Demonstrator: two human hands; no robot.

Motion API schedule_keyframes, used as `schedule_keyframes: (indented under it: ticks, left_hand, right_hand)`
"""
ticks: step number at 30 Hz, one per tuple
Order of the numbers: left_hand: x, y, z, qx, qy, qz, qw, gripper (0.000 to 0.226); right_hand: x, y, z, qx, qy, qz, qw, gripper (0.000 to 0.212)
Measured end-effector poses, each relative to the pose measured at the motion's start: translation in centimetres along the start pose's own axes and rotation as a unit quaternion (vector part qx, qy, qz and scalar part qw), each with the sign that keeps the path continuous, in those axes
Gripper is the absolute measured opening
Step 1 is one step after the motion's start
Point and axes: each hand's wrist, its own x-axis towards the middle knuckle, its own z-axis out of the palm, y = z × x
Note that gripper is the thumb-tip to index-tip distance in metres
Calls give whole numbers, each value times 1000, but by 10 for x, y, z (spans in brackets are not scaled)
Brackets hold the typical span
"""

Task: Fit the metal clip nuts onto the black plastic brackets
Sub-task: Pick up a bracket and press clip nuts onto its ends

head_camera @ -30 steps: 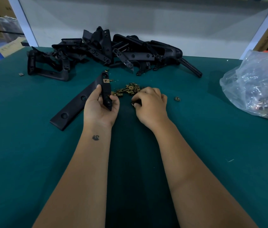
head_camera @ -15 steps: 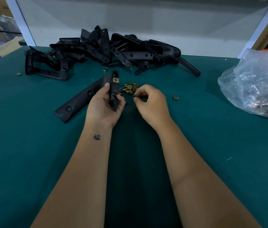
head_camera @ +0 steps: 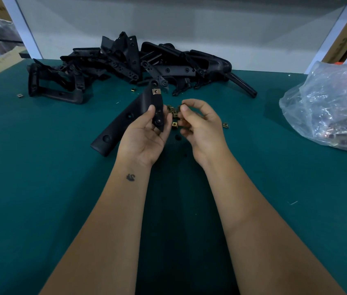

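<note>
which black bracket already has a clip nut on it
The bracket gripped in the left hand: a metal clip nut sits near its top end. The piled brackets show none.

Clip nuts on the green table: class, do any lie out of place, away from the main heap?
Yes. Three strays: one nut near the table's left edge, one just before the bracket pile, one right of the right hand. The heap sits between the hands.
</note>
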Motion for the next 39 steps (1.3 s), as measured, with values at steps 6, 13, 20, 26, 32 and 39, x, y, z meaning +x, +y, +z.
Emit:
schedule_keyframes:
  ticks: [6, 13, 20, 26, 32, 39]
  left_hand:
    - [-1, -1, 1, 49, 10, -21, 999, 12]
    - [0, -1, 0, 71, 3, -23, 997, 19]
    - [-2, -1, 1, 82, 3, -33, 996, 20]
    - [-2, -2, 1, 111, -7, -35, 993, 20]
    - [-1, -5, 4, 110, -17, -8, 994, 30]
    - [4, -15, 3, 84, -5, 37, 996, 24]
  right_hand:
    - [0, -2, 1, 51, -24, 1, 998, 15]
    - [1, -2, -3, 9, -75, 36, 997, 14]
    - [-1, 0, -2, -5, -110, 47, 993, 14]
    - [1, 0, -2, 41, -81, 82, 993, 9]
    - [-1, -2, 0, 65, -78, 98, 990, 7]
    - [-6, -3, 16, 51, -70, 85, 993, 17]
